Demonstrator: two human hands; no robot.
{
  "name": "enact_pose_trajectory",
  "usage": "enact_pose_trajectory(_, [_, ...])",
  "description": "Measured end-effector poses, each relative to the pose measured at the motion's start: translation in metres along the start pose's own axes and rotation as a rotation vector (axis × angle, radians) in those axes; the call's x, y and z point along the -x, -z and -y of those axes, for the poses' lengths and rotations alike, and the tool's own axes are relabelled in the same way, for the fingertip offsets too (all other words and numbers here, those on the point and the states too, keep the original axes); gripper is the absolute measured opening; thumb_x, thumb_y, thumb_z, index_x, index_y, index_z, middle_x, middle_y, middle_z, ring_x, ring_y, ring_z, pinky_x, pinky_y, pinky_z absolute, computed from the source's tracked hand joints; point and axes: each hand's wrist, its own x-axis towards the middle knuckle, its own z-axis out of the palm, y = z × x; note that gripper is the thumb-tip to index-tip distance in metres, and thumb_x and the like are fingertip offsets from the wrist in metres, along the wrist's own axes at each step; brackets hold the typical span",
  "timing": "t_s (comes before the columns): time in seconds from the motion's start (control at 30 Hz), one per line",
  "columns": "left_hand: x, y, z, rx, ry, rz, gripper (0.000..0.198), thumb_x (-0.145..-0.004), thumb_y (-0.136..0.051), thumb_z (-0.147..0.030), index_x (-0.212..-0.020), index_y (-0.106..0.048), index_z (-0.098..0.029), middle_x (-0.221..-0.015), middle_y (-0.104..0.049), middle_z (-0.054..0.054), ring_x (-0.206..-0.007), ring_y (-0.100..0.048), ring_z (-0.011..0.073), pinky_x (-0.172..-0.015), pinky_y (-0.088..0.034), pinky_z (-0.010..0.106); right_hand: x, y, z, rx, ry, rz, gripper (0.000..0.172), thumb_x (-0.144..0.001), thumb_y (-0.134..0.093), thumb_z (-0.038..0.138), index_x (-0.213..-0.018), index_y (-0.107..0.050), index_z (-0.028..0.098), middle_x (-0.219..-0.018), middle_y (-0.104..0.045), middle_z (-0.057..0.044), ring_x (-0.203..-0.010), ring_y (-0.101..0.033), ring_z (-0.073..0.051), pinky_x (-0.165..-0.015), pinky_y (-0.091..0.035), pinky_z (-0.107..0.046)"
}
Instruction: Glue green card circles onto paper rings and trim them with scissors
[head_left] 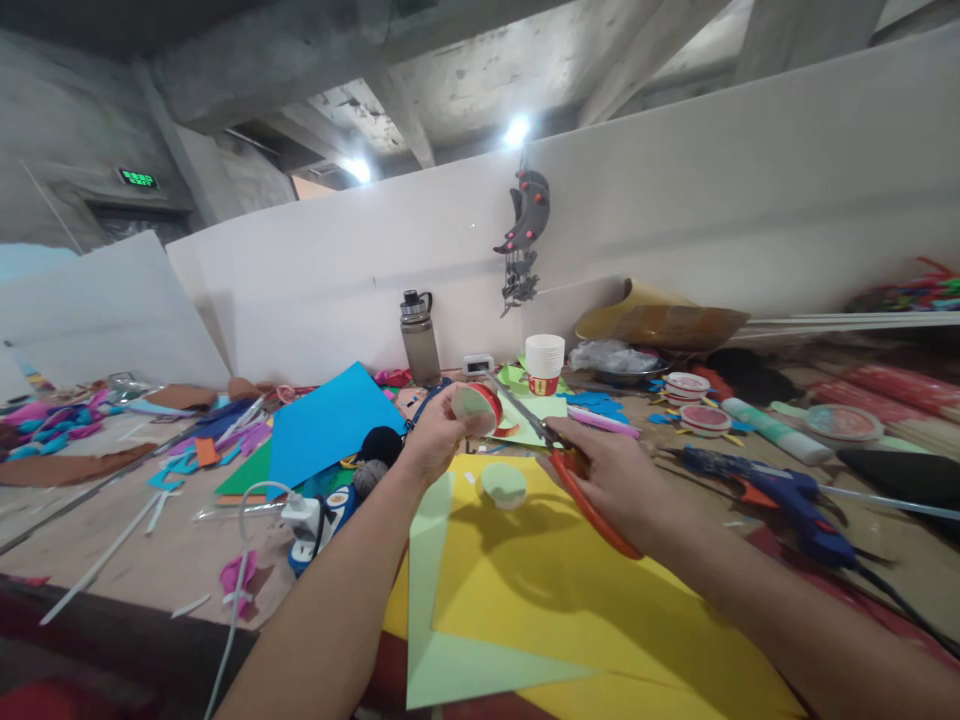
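Observation:
My left hand is closed on a small round piece with a pale green face and a red rim, perhaps the bottom of a paper cup. Orange-handled scissors are in my right hand, their blades pointing up and left near the round piece. I cannot tell whether the blades touch it. Below both hands, a pale green paper disc lies on yellow sheets. A light green sheet shows at their left edge.
To the right lies a blue glue gun with its cable. White paper cups and a grey water bottle stand behind. On the left are a blue sheet and a power strip with a white plug. A white partition stands behind the table.

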Motion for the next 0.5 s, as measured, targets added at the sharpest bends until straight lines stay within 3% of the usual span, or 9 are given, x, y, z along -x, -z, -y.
enact_pose_trajectory(0.13, [0.0007,-0.0037,-0.0018,0.032,0.001,-0.026,0.035,-0.051,-0.089,-0.020,-0.076,-0.066,-0.014,-0.066,-0.064,0.000,-0.060,-0.056,0.0102,-0.056,-0.042,0.021,-0.0034,0.0006,-0.0019,-0.164,-0.043,-0.023,0.037,-0.089,-0.053,0.042,-0.119,-0.058,0.020,-0.113,-0.070,-0.011,-0.099,-0.065,-0.027,-0.083,-0.052,-0.038])
enact_pose_trajectory(0.27, [0.0006,-0.0034,0.0007,0.052,0.021,0.004,0.033,-0.053,-0.088,-0.021,-0.079,-0.068,-0.014,-0.068,-0.065,0.000,-0.062,-0.057,0.0105,-0.058,-0.044,0.021,-0.0023,-0.0035,-0.0032,-0.165,-0.050,0.023,0.046,-0.089,-0.053,0.043,-0.128,-0.053,0.018,-0.127,-0.062,-0.015,-0.113,-0.059,-0.029,-0.093,-0.049,-0.043])
enact_pose_trajectory(0.5, [0.0015,-0.0016,0.0043,0.051,-0.001,0.101,0.027,-0.060,-0.086,-0.023,-0.079,-0.069,-0.014,-0.067,-0.064,-0.001,-0.063,-0.058,0.0104,-0.062,-0.044,0.022,0.0018,-0.0053,0.0019,-0.047,0.007,0.034,0.044,-0.091,-0.051,0.040,-0.130,-0.050,0.019,-0.111,-0.064,-0.014,-0.097,-0.062,-0.026,-0.083,-0.051,-0.041])
